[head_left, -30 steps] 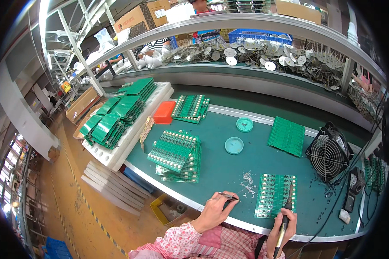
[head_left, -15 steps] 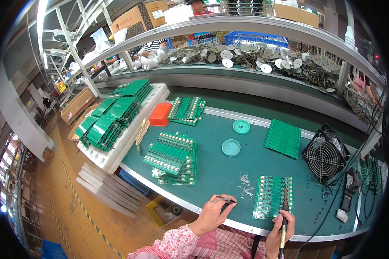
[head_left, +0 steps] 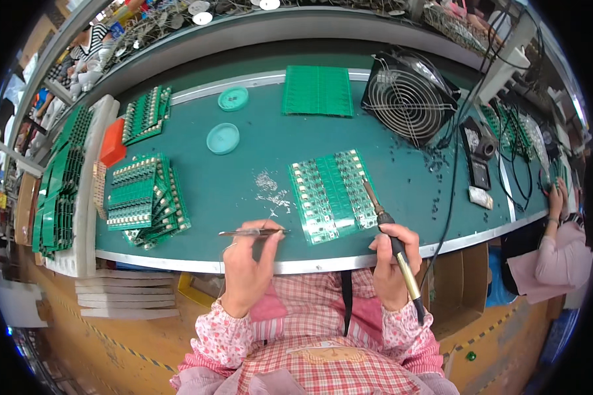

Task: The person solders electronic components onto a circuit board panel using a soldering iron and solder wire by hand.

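My left hand pinches a pair of tweezers near the bench's front edge, their tips pointing right. A soldering iron is gripped in my right hand, its tip slanting up over the right side of a green circuit board panel. Whether the tip touches the panel I cannot tell. Rows of small white and dark parts run across that panel, which lies flat on the bench. Just left of it, loose small silvery parts are scattered, a little beyond the tweezers.
Stacked board panels lie to the left, near a red box and a white foam tray. Two round turquoise dishes and a bare panel sit farther back. A fan and cables are at the right. A co-worker's hand shows far right.
The view has swung right and downward, so the bench appears higher and the co-worker at right has come in. Both hands keep their tools.
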`<state>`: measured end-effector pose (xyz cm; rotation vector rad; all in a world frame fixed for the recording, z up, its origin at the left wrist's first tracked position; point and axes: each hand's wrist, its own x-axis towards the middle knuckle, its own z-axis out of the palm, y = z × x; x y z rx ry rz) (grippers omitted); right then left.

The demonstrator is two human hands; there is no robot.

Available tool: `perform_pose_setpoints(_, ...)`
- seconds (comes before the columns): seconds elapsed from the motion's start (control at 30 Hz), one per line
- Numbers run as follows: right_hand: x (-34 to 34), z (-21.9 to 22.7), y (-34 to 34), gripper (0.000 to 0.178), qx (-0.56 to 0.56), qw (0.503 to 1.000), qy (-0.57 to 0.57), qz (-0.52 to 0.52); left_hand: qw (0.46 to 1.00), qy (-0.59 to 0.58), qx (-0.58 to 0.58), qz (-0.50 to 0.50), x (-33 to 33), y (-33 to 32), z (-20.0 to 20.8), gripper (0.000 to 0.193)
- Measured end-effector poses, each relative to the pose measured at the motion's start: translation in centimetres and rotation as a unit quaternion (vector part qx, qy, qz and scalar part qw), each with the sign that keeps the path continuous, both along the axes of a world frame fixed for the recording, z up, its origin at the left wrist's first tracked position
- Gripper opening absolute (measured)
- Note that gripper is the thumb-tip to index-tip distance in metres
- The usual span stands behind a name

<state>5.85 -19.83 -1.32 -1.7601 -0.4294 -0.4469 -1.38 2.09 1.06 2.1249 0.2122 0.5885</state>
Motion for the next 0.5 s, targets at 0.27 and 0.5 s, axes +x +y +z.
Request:
perform_pose_setpoints(0.27,-0.9,-2.1,-1.1,0.016,0.053,0.999,-0.008,-0.010,0.999,0.012,-0.012,-0.050,0.0,-2.4,-1.5,0.011)
perform_pose_setpoints(0.5,-1.0,-2.3,-1.1,0.021,0.080,0.997,-0.018,0.005,0.997,0.045,-0.019,-0.060,-0.6,-3.0,-1.6,0.012)
